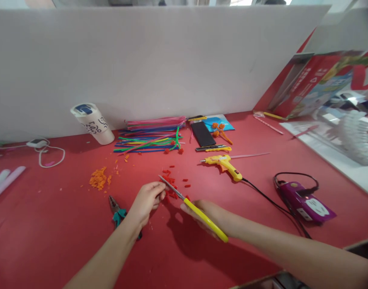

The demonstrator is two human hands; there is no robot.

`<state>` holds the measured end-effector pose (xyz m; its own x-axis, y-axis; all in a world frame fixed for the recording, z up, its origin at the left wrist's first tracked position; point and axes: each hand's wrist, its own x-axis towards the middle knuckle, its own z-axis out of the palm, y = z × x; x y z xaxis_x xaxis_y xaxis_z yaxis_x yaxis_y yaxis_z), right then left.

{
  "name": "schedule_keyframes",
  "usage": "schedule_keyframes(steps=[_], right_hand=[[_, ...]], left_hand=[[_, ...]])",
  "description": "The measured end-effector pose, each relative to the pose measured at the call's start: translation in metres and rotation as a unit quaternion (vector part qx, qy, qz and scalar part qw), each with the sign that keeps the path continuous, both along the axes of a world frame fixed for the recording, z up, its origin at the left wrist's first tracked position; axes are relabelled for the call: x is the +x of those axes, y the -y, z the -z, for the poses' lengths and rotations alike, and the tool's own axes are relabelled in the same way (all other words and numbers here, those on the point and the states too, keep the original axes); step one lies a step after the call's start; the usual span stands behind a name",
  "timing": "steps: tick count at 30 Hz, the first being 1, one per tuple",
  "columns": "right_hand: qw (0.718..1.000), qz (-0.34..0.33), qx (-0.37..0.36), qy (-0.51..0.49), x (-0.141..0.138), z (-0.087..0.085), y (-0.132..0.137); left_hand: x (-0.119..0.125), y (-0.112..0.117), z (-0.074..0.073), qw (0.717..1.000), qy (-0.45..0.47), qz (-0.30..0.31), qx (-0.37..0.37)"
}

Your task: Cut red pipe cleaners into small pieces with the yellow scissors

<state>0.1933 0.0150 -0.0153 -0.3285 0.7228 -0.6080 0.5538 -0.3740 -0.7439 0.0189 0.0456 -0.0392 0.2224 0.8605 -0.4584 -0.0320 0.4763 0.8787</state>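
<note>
My right hand point(199, 210) is wrapped round the yellow handles of a pair of scissors point(203, 216), whose metal blades point up and left. At the blade tips, my left hand point(149, 196) is closed in a pinch; what sits between its fingers is too small to make out. Short red cut pieces point(173, 188) lie scattered on the table just beyond and under the blades. Left of them is a small heap of orange clippings point(99, 178). Pliers with teal and black handles point(119, 214) lie beside my left wrist, partly hidden by the forearm.
Coloured pipe cleaners point(150, 138) lie in a bundle at the back, near a white tumbler point(95, 124) and a black phone point(203, 133). On the right are a yellow glue gun point(224, 165), its cord, and a purple power strip point(304, 202). A white partition point(160, 60) stands behind.
</note>
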Motion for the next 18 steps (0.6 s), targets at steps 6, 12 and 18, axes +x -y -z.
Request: schedule_keyframes(steps=[6, 12, 18], right_hand=[[0.997, 0.022, 0.057, -0.046, -0.007, -0.005, -0.016], [0.992, -0.019, 0.096, -0.081, -0.017, 0.002, -0.026], [0.987, -0.047, 0.148, -0.044, -0.021, 0.005, -0.031]], left_hand=[[0.003, 0.009, -0.009, 0.999, 0.018, 0.039, 0.009], [0.007, 0.017, -0.020, 0.994, 0.027, 0.095, 0.041], [-0.001, 0.013, -0.008, 0.991, -0.018, 0.118, 0.065]])
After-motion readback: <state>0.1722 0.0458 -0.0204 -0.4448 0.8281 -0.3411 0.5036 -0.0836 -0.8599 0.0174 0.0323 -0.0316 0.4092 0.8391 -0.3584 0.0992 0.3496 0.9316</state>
